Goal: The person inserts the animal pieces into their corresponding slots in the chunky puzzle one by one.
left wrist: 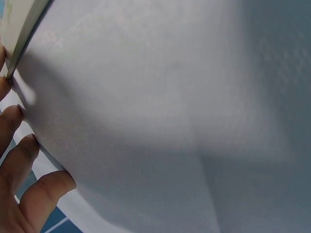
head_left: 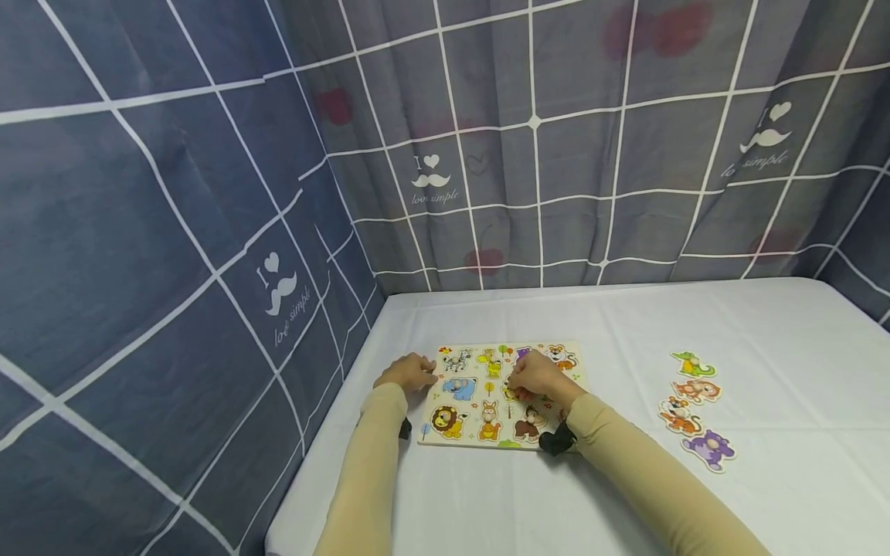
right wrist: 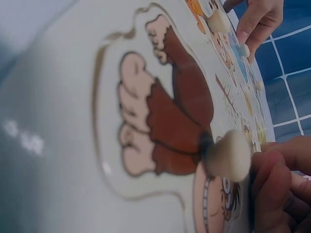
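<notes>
A wooden animal puzzle board lies on the white cloth. My left hand holds its left edge, thumb over the rim, the other fingertips near the cloth. Over the right middle of the board, my right hand pinches a small yellow puzzle piece, mostly hidden by the fingers. In the right wrist view a gorilla picture fills the foreground, with a round wooden knob near it. Also on the board are a lion, a kangaroo and an elephant.
To the right of the board lie loose puzzle pieces in a rough column: a green crocodile, a monkey, a tiger and a purple hippo. Dark checked curtains hang behind and left of the table.
</notes>
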Demonstrator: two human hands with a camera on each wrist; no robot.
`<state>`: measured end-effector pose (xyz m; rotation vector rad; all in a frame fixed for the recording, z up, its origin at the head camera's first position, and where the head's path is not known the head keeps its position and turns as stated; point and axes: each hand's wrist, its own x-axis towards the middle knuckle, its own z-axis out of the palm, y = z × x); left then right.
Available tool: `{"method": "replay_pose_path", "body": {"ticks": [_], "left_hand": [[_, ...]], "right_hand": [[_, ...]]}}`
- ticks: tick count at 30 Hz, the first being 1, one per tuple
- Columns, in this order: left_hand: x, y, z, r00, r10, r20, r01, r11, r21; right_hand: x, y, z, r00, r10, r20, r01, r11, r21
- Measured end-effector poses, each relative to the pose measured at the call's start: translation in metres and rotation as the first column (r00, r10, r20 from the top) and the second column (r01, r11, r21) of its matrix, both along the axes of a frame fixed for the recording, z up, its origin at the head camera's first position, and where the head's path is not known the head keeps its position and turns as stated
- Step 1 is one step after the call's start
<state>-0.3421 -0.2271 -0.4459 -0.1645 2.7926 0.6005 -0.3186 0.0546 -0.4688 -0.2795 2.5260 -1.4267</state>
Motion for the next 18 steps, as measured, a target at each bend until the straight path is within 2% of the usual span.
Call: {"method": "replay_pose_path", "body": {"ticks": [18], "left_hand": [[0.0024, -0.0004, 0.0034, 1.000, -0.026, -0.010, 0.026, 1.000, -0.008]], "right_hand": [[-0.0005, 0.0036, 0.0009, 0.999, 0.028, -0.034, -0.028, 1.000, 0.013]]}}
